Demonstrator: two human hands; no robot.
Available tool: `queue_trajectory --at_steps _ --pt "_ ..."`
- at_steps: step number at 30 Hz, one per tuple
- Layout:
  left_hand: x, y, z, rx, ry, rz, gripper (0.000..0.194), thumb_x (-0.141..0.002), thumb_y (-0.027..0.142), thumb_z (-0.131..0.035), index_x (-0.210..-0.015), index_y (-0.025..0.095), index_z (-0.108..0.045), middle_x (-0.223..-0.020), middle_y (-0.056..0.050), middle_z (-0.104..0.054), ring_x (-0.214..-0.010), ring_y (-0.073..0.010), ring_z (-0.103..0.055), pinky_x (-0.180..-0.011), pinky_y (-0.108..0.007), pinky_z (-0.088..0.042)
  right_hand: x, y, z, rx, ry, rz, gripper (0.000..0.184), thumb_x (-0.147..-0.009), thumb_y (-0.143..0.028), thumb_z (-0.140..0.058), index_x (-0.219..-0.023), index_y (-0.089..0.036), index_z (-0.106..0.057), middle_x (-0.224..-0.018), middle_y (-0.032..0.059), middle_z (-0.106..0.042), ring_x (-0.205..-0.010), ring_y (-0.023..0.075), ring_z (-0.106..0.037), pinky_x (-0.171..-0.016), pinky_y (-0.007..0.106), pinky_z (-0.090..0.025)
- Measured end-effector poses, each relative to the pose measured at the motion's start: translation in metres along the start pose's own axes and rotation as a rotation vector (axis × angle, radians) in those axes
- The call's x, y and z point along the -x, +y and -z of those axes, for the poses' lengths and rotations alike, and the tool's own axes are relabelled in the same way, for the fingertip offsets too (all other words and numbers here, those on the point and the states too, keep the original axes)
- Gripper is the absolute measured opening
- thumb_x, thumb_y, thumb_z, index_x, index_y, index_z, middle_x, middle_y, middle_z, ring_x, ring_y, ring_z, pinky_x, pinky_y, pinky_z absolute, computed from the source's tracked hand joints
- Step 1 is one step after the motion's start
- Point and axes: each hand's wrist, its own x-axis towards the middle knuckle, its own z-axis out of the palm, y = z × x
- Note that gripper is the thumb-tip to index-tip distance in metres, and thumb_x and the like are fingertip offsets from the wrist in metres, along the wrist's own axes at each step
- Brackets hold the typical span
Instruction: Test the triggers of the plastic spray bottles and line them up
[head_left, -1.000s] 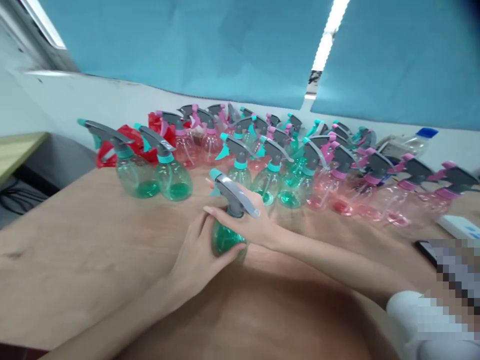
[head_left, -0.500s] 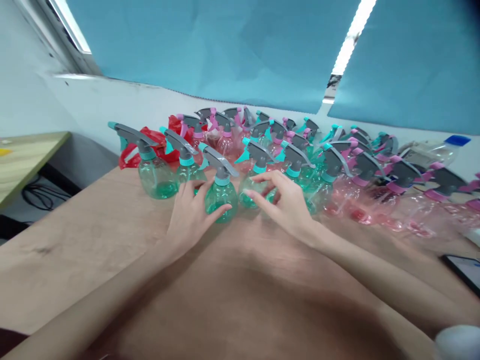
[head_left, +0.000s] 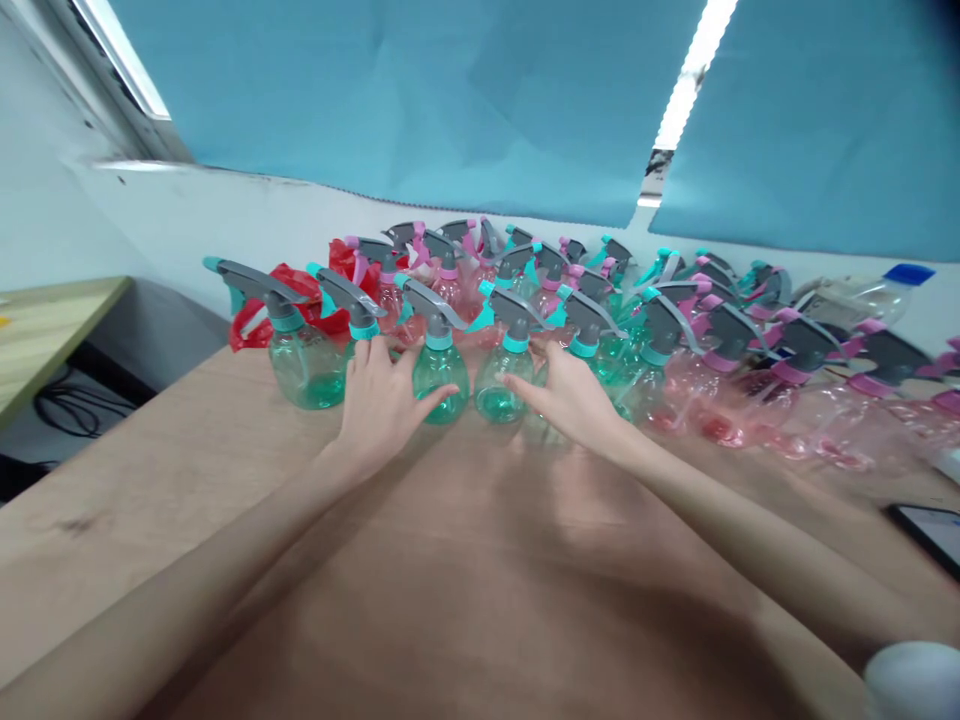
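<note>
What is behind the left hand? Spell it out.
A spray bottle with a teal collar shows above the left hand; the hand covers most of the bottle's body.

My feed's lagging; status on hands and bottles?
Left hand at one green bottle, right hand at its neighbour; grips unclear. Both bottles upright. Pink-collared bottles stand behind.

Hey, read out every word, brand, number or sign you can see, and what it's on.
None can be read.
Spray bottles: no legible text.
Phone: screen too blurred to read.
Blue-capped bottle: any print is too blurred to read.
</note>
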Motion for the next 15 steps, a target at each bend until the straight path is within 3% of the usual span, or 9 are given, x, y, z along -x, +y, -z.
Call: queue_trajectory --at_steps 4,9,15 --pt "-0.0040 0.0033 -0.0009 -0.028 -0.003 0.008 0.070 -0.084 0.066 -0.055 -0.128 0.011 -0.055 -0.110 -0.017 -0.053 -0.105 -0.0368 -0.049 -0.086 -0.044 -0.043 -0.0080 -0.0003 -0.0039 -0.051 -0.069 -0.073 0.067 -0.082 -0.051 -0.059 -0.129 -0.006 -0.046 -0.114 0.0219 -0.066 -0.106 0.0370 -0.063 -0.082 0.046 -0.051" --pt "-0.0056 0.0056 -0.0041 -0.046 0.010 -0.006 0.070 -0.085 0.066 -0.054 -0.129 0.012 -0.054 -0.108 -0.016 -0.053 -0.104 -0.0359 -0.050 -0.084 -0.043 -0.043 -0.0112 -0.0055 -0.0038 0.003 -0.112 -0.058 0.058 -0.084 -0.045 -0.060 -0.125 -0.007 -0.047 -0.092 0.0165 -0.069 -0.091 0.0336 -0.067 -0.073 0.040 -0.050" --pt "0.0025 0.0081 -0.0050 -0.053 0.054 0.006 0.079 -0.085 0.069 -0.048 -0.138 0.011 -0.044 -0.111 -0.019 -0.052 -0.105 -0.0377 -0.049 -0.083 -0.046 -0.044 -0.0082 -0.0050 -0.0048 0.085 -0.094 -0.069 0.060 -0.083 -0.049 -0.060 -0.123 -0.006 -0.048 -0.100 0.0190 -0.067 -0.095 0.0342 -0.065 -0.073 0.039 -0.049"
